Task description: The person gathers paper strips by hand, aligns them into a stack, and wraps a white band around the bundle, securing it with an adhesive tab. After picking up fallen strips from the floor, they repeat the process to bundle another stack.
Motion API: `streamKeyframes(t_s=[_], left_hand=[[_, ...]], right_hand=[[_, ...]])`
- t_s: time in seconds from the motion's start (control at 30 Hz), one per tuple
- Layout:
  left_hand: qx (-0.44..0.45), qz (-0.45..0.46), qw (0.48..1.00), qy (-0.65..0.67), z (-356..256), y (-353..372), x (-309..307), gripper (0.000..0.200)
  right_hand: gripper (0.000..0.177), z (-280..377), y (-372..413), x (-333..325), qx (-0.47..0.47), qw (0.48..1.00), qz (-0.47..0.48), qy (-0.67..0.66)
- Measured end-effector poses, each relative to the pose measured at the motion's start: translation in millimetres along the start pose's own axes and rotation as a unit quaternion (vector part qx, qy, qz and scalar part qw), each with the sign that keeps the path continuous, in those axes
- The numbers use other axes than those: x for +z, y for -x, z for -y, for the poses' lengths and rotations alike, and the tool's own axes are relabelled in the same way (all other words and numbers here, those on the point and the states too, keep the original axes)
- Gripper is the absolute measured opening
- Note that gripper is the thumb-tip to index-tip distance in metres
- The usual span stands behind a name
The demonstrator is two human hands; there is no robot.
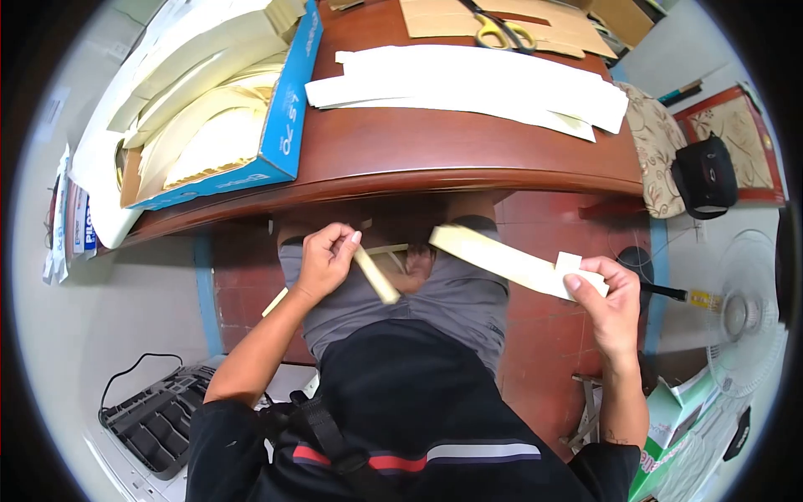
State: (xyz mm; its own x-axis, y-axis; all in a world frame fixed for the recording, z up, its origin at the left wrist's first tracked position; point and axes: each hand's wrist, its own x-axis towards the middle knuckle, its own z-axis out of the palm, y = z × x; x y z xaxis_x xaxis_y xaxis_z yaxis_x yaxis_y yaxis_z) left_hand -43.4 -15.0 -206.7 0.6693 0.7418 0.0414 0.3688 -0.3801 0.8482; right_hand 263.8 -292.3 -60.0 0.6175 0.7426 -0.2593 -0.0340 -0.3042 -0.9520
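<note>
My left hand [329, 261] pinches the upper end of a short cream paper strip [376, 276] between thumb and fingers, above my lap. The strip slants down and looks blurred. My right hand [604, 303] grips the right end of a longer, wider cream paper strip [498, 256], which reaches left across my thigh. A small square paper piece [569, 262] sticks up beside the right thumb. Between my knees are more thin pale strips and a blurred shape that I cannot make out.
A blue cardboard box [283, 125] full of curved cream paper strips stands on the brown desk [401, 151]. White paper strips [452, 79] lie to its right, with yellow-handled scissors [505, 35] on cardboard behind. A fan [740, 314] stands at right, a black tray-like object [163, 418] at lower left.
</note>
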Motion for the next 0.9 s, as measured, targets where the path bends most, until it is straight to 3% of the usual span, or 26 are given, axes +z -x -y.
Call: streamKeyframes(t_s=[0.1,0.23,0.4,0.43,0.53,0.57,0.63,0.67,0.7,0.77,0.8,0.83,0.9], left_hand=[[-0.124,0.069,0.987,-0.082,44,18,-1,0.024],[-0.053,0.214,0.948,-0.232,57,37,6,0.047],[-0.049,0.237,0.944,-0.223,53,34,9,0.048],[-0.044,0.237,0.945,-0.22,42,28,7,0.047],[-0.05,0.182,0.982,-0.002,-29,16,-8,0.05],[0.075,0.094,0.993,0.022,-48,20,-16,0.055],[0.29,-0.09,0.952,0.034,-92,18,-36,0.065],[0.377,-0.182,0.908,0.022,-119,14,-46,0.069],[0.391,-0.21,0.896,0.007,-145,4,-48,0.071],[0.367,-0.184,0.906,-0.103,-201,-13,-59,0.072],[0.328,-0.124,0.916,-0.194,-222,-20,-68,0.071],[0.341,-0.081,0.9,-0.259,-227,-31,-72,0.083],[0.313,-0.047,0.92,-0.233,-231,-50,-75,0.063]], right_hand=[[0.018,2,-4,1,0.002,1.0,-0.004,-0.004],[0.018,9,-9,0,-0.007,1.0,0.015,0.02],[0.015,70,-7,-2,-0.017,0.996,0.075,0.048],[0.019,89,-9,-2,-0.064,0.991,0.091,0.07],[0.029,147,-17,-5,-0.181,0.963,0.172,0.107],[0.034,165,-17,-2,-0.195,0.96,0.165,0.114],[0.037,188,-30,-4,-0.279,0.932,0.19,0.132],[0.038,195,-35,-4,-0.306,0.923,0.191,0.131],[0.04,198,-41,-9,-0.334,0.912,0.195,0.138],[0.044,202,-54,-21,-0.39,0.886,0.201,0.149],[0.044,203,-59,-24,-0.411,0.878,0.191,0.156],[0.044,203,-65,-28,-0.431,0.869,0.181,0.163],[0.042,194,-74,-37,-0.432,0.872,0.136,0.185]])
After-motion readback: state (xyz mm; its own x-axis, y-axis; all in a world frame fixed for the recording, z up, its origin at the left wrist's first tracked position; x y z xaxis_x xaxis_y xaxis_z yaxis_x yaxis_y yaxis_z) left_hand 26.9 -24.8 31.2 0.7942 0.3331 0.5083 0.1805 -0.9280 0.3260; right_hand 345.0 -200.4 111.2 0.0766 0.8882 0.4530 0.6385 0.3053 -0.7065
